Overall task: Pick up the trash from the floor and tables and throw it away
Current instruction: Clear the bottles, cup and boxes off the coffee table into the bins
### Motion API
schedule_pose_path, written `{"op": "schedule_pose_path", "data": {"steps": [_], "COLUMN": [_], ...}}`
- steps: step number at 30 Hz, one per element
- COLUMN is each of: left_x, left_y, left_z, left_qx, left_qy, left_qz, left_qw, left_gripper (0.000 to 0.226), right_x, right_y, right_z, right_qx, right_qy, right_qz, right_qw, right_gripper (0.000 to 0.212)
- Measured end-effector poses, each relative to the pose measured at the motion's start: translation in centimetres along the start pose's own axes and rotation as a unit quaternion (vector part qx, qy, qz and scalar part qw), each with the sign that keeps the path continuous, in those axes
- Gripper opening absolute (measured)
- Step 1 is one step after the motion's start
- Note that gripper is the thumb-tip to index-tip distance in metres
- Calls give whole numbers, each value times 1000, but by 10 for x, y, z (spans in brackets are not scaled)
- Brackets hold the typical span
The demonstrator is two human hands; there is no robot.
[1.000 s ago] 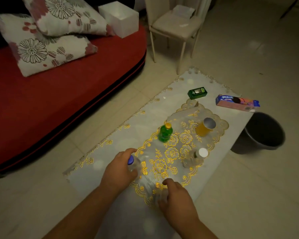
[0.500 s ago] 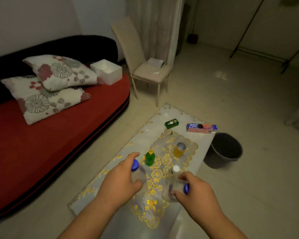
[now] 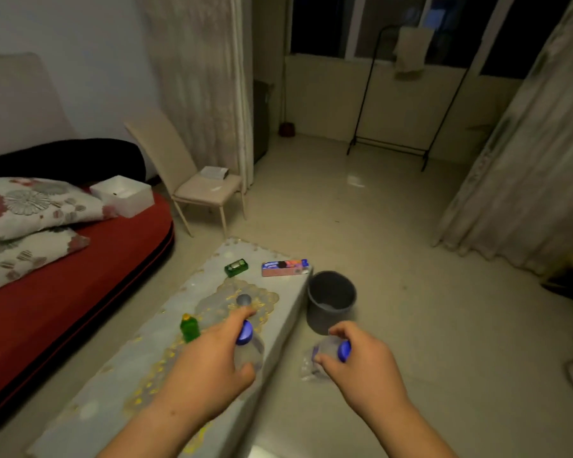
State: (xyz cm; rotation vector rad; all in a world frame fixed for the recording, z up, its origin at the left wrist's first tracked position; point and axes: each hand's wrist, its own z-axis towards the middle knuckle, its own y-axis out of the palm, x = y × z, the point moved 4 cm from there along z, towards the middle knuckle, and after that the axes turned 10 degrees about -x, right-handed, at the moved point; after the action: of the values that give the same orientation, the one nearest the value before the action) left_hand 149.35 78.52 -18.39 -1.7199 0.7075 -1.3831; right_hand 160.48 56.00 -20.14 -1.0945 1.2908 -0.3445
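Grey bin (image 3: 330, 300) beside table (image 3: 119, 368); green bottle (image 3: 189, 328) near left hand (image 3: 212, 368).

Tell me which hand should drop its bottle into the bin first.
Right. The right hand already holds its clear bottle out past the table edge, just short of the grey bin on the floor. The left hand and its bottle are over the table, farther from the bin.

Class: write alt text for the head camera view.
Each hand, left hand and right hand, holds a clear blue-capped bottle near a grey bin beside a low table with more trash.
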Motion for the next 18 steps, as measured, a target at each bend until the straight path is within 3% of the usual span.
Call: {"op": "schedule_pose_path", "data": {"steps": [9, 18], "left_x": [187, 209], "left_y": [68, 89], "left_z": [24, 85], "left_qx": [-15, -42], "left_qy": [41, 31], "left_qz": [-1, -31], "left_qw": [999, 998], "left_gripper": [75, 73], "right_x": [128, 183], "right_y": [-134, -154], "right_z": [-44, -2], "right_qx": [18, -14], "right_qy": [5, 42], "right_qz": [-3, 7], "right_qw": [1000, 999], "right_gripper": [45, 45]}}
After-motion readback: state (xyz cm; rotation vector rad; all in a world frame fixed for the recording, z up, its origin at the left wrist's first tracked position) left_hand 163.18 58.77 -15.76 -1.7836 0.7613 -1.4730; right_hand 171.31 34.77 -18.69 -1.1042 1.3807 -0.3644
